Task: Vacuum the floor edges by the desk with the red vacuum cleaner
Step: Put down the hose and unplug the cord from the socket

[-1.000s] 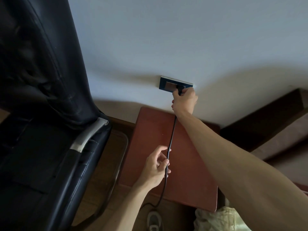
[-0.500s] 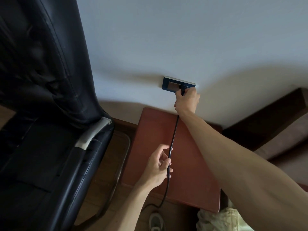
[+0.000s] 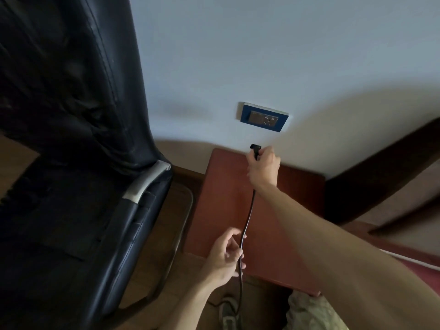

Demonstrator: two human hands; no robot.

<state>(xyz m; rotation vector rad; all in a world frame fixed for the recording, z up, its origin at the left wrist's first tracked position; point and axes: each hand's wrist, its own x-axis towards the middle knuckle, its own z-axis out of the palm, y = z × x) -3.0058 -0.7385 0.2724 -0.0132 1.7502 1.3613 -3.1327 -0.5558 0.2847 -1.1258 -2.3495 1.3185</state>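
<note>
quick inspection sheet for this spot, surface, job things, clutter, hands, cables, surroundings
Surface: red-brown table against the wall, on a wooden floor.
Job's things: plug out of the socket, just below it; vacuum not in view.
Clutter: shoe and camouflage cloth near the table's near edge.
Hands: right hand grips the plug; left hand holds the cord lower down.
Cables: the black cord runs from the plug through the left hand down to the floor.
Surroundings: black chair at left, pale wall behind.
</note>
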